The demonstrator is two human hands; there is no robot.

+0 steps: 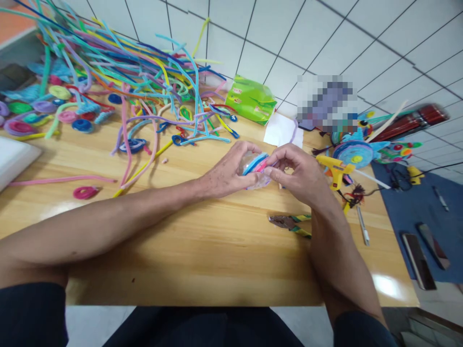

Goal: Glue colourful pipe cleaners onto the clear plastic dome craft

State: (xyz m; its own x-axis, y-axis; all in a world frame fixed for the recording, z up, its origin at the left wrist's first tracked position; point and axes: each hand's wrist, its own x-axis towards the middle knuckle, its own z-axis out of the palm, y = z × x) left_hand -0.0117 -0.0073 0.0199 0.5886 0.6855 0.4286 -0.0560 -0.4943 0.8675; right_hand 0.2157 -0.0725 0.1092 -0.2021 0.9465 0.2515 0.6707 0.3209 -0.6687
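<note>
Between my hands, above the middle of the wooden table, is a small clear plastic piece wrapped with blue and pink pipe cleaners (pixel 255 164). My left hand (pixel 231 168) curls round its left side, thumb below and fingers above. On the other side my right hand (pixel 294 168) pinches the pink strip at the edge with thumb and forefinger. Whether the clear part is a bottle or a cup I cannot tell. Pliers (pixel 289 222) with green and yellow handles lie below my right hand, partly behind the forearm. A yellow glue gun (pixel 335 171) rests just right of that hand.
Loose pipe cleaners (pixel 144 67) heap up at the back left, with coiled pieces (pixel 82 126) around them. A green packet (pixel 250 100) and white paper (pixel 284 131) lie at the back. Fish-like craft pieces (pixel 354 153), a pen (pixel 362 226) and phones (pixel 418 260) are to the right.
</note>
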